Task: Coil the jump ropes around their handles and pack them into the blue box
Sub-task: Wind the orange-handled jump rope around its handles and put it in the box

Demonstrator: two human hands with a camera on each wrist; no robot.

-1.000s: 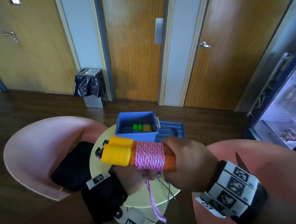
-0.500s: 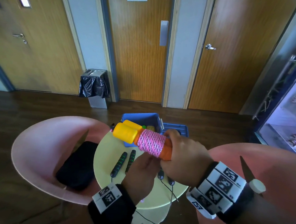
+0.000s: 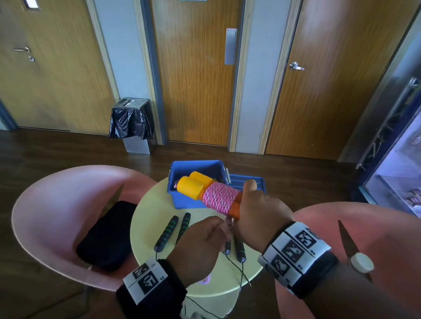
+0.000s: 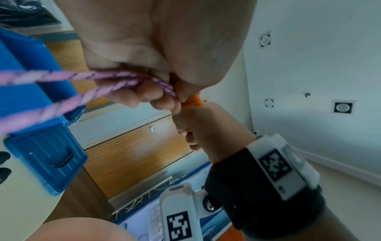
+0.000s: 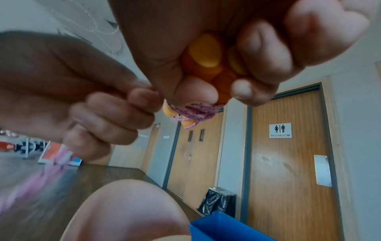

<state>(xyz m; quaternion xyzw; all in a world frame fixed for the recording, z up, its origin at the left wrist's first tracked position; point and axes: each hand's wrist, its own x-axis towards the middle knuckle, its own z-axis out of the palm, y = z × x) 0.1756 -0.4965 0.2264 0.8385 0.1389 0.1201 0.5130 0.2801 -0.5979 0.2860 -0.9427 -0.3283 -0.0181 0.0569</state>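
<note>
My right hand [image 3: 255, 205] grips the orange ends of two yellow-capped jump-rope handles [image 3: 191, 186], held out over the open blue box [image 3: 180, 166]. Pink rope [image 3: 221, 196] is coiled tightly round the handles. My left hand [image 3: 210, 232], just below, pinches the loose pink rope end [image 4: 82, 79] between curled fingers [image 4: 144, 96]. In the right wrist view my right hand [image 5: 226, 76] wraps the orange handle ends [image 5: 206, 52], and the left hand [image 5: 115, 110] pinches rope beside the coil [image 5: 195, 112]. Two black jump ropes with green-ringed handles [image 3: 167, 232] lie on the round table [image 3: 151, 205].
The box's blue lid [image 3: 247, 182] lies to the right of the box. Pink chairs [image 3: 56, 200] stand on both sides of the table, the left one holding a black bag [image 3: 108, 234]. Thin black cords [image 3: 241, 273] trail over the table's near edge. A glass-door fridge [image 3: 409, 157] stands at right.
The right hand has carried the coiled handles away from me and down, toward the blue box. The left hand followed below, still pinching the rope end. The camera tilted and drew back.
</note>
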